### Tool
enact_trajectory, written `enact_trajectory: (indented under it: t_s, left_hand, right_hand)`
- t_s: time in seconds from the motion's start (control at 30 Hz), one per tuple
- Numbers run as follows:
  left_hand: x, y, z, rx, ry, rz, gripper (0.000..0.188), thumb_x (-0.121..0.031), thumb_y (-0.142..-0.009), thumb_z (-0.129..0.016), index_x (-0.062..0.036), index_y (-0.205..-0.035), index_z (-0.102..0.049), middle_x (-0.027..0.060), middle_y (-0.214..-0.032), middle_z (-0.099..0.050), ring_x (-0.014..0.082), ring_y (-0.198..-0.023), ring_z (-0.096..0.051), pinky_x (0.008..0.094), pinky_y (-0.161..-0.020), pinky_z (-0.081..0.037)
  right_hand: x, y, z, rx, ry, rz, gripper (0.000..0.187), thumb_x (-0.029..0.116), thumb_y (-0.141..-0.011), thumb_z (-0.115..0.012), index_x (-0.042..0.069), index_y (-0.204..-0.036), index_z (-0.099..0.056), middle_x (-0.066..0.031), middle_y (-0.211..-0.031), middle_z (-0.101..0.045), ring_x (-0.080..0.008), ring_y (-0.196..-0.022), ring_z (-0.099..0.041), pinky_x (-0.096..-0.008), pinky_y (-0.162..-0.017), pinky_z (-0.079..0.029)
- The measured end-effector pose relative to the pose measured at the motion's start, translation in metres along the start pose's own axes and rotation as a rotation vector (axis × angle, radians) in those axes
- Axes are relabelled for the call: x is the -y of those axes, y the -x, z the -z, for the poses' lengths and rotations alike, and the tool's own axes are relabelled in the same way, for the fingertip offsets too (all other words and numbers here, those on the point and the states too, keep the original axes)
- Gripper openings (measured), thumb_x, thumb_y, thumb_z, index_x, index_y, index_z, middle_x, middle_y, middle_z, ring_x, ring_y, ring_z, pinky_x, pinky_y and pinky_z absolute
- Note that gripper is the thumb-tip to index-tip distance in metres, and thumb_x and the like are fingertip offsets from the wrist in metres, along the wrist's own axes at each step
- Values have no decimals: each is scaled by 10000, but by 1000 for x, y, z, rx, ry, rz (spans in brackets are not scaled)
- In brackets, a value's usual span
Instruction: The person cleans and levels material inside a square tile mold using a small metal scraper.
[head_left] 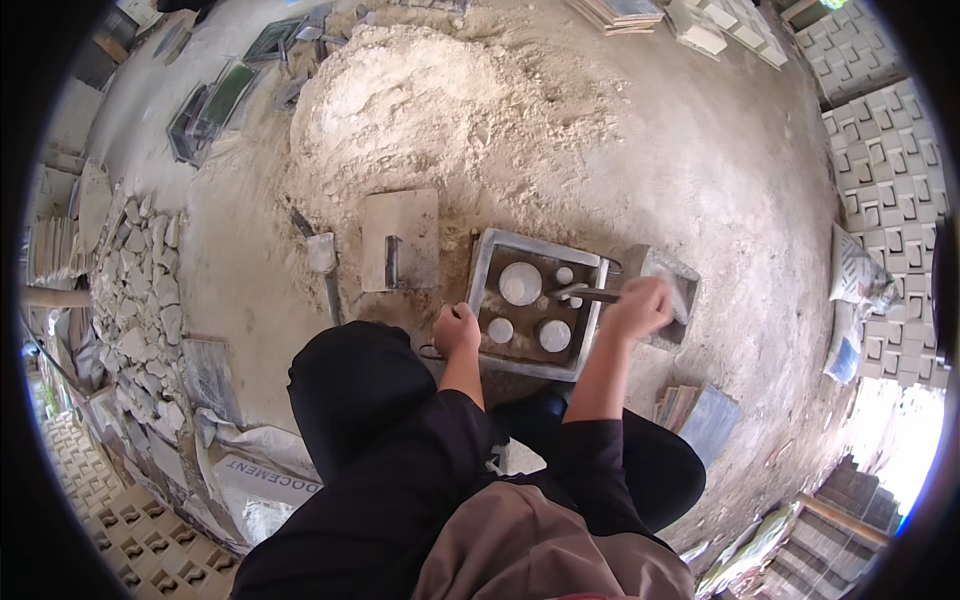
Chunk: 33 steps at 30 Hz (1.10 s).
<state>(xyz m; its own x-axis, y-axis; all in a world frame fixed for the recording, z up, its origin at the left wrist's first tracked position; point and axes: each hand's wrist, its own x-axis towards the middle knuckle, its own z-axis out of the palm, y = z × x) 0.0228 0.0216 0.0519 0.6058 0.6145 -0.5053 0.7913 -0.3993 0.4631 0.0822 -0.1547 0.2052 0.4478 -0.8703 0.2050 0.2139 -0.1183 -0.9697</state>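
Observation:
A square metal mould frame (484, 272) lies on the floor in front of me, with round pale discs of different sizes, such as the large disc (519, 284), inside on a dark base. My right hand (643, 306) is closed round the dark handle of what looks like a small hammer (597, 294), its metal head over the discs at the frame's right side. At the frame's left edge, my left hand (457, 328) is closed; what its fingers hold, if anything, is hidden. A small wire loop (430, 352) shows just below that hand.
Beyond the frame rises a heap of pale powder (400, 100). A flat board with a handle (412, 240) and a trowel (322, 254) lie to the left. A grey box (687, 310) sits right, near stacked tiles (706, 420). Broken pieces (140, 300) line the far left.

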Motion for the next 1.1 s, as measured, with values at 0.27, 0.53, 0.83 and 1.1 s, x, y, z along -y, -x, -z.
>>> enact_trajectory:
  t_s: [0.27,0.53,0.83,1.1]
  left_hand:
    - [1,-1,6,-22,-10,3,349,-336,-789,-395,-54,-854,-589,191,-843,-617,385,-814,-582,492,-728,-443]
    - [-2,1,3,-8,11,-13,344,-338,-790,-384,-57,-828,-578,188,-826,-619,392,-804,-581,493,-720,-441]
    - [-6,4,7,5,56,31,350,-336,-785,-378,-52,-823,-580,206,-824,-607,409,-815,-566,501,-737,-431]
    - [-4,1,0,-16,20,12,331,-335,-796,-381,-65,-831,-569,187,-822,-617,394,-796,-581,496,-726,-437]
  right_hand:
    - [26,8,3,-25,-143,-22,305,38,-819,-429,83,-532,-337,12,-468,-345,-68,-438,-320,-231,-403,-212]
    - [22,11,31,224,-282,31,320,67,-827,-361,75,-508,-325,-15,-454,-342,-66,-397,-259,-222,-350,-164]
    - [62,7,19,840,-466,-18,374,190,-829,-392,69,-481,-330,-13,-436,-309,-92,-341,-257,-227,-315,-199]
    - [7,5,-18,1240,-129,-11,310,97,-733,-410,24,-448,-313,-30,-411,-348,-105,-365,-274,-271,-366,-193]
